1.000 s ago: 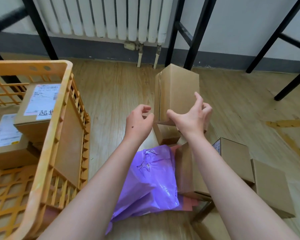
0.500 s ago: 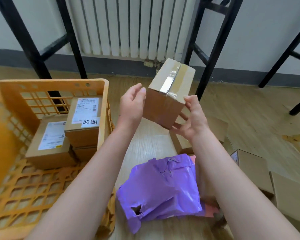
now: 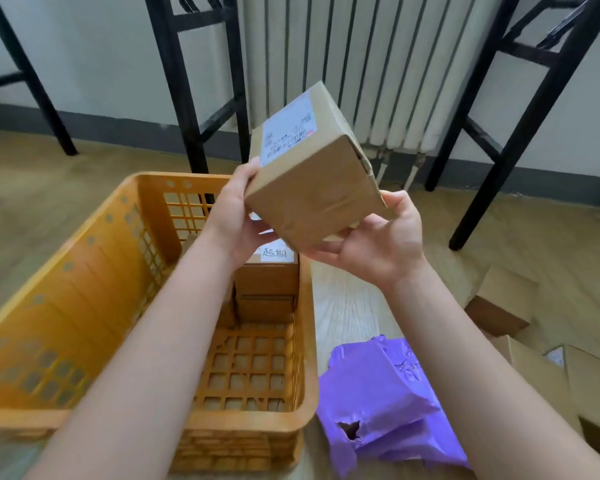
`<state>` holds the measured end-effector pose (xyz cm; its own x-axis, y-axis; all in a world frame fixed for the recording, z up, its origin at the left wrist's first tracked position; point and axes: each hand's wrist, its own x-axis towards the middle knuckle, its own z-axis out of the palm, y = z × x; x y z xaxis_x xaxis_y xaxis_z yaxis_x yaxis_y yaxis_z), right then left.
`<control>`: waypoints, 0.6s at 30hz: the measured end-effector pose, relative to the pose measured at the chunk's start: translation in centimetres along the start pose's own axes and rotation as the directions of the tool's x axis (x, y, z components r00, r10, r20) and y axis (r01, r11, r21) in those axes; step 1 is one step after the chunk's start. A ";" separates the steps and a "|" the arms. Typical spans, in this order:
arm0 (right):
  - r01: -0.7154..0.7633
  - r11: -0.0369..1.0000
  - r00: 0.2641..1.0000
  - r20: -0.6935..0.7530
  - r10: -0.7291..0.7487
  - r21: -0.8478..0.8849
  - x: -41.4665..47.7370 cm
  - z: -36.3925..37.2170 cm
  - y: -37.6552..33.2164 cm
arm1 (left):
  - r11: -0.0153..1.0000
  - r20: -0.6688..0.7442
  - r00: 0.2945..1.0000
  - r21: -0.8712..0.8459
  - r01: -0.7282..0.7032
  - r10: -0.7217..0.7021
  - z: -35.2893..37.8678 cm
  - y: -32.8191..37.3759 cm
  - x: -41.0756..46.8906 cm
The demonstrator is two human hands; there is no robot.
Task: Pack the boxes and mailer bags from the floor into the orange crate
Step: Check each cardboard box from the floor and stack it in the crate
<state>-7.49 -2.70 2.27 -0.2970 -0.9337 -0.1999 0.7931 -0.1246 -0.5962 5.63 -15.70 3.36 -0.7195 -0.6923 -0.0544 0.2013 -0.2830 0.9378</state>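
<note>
Grip: I hold the box (image 3: pixel 312 188) between both hands, tilted, with one corner pointing down. My left hand (image 3: pixel 236 216) is pressed to its left face, thumb up near the shipping label. My right hand (image 3: pixel 378 244) cups the low right corner, fingers curled beneath.
Why held so: I judge that hands on opposite sides stop a tilted box from slipping. The label faces up, like the label on the box below.
Where the box is: In the air, above the right wall of the crate (image 3: pixel 84 251) at its far end, touching nothing but my hands.
Under the grip: The packed boxes (image 3: pixel 271 282) are stacked against the crate's right wall and the top one has a handwritten label. My left wrist hides part of them.
Nearer me than the grip: The crate's lattice bottom shows through.
Right of the grip, low: A purple mailer bag (image 3: pixel 378 400) lies on the floor (image 3: pixel 354 306) just beside the crate, and the loose boxes (image 3: pixel 499 306) lie further right.
In the way: I judge the stack directly below is the only real obstacle. The radiator (image 3: pixel 361 64) and black frame legs (image 3: pixel 194 98) stand beyond the grip, well apart.
</note>
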 end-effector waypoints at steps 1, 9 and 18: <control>-0.031 0.998 1.000 0.002 0.031 -0.063 0.2 0.2 0.4 | 0.998 0.033 0.999 -0.055 0.021 -0.020 -0.9 0.2 -0.2; -0.007 0.714 0.961 -0.203 -0.190 -0.701 2.3 3.0 2.1 | 0.974 0.074 0.973 -0.045 0.224 -0.220 -8.8 0.9 -2.7; -0.015 0.191 0.986 -0.046 -0.162 -0.982 3.3 4.4 4.4 | 0.719 -0.006 0.759 0.316 0.619 -0.651 -14.0 -1.2 -4.4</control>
<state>-2.64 -7.85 2.43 -0.4457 -0.8847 -0.1364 -0.3665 0.3193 -0.8739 17.86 -21.54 -2.34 -0.6730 -0.3454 -0.6541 -0.5107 -0.4227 0.7487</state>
